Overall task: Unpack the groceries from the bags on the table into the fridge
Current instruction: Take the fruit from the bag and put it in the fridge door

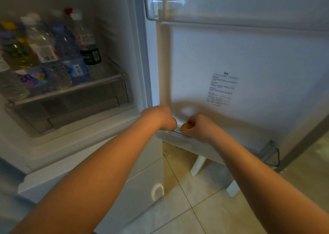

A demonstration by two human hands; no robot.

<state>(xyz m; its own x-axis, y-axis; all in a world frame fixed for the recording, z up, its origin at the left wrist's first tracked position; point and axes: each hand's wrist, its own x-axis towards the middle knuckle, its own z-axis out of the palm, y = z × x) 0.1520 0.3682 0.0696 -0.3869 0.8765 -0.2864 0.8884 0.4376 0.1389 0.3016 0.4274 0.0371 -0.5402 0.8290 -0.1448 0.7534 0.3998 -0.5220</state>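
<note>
The fridge stands open, and its door is swung out to the right. Both my hands reach over the door's lowest shelf. My left hand is closed around a small orange-brown item of which only an edge shows. My right hand grips a second small orange-brown item just above the shelf's rim. What the two items are is unclear; they are mostly hidden by my fingers. No bags or table are in view.
Several plastic bottles stand crowded on a glass shelf inside the fridge at left, above a drawer. An upper door bin is at top. White stool legs stand on the tiled floor below the door.
</note>
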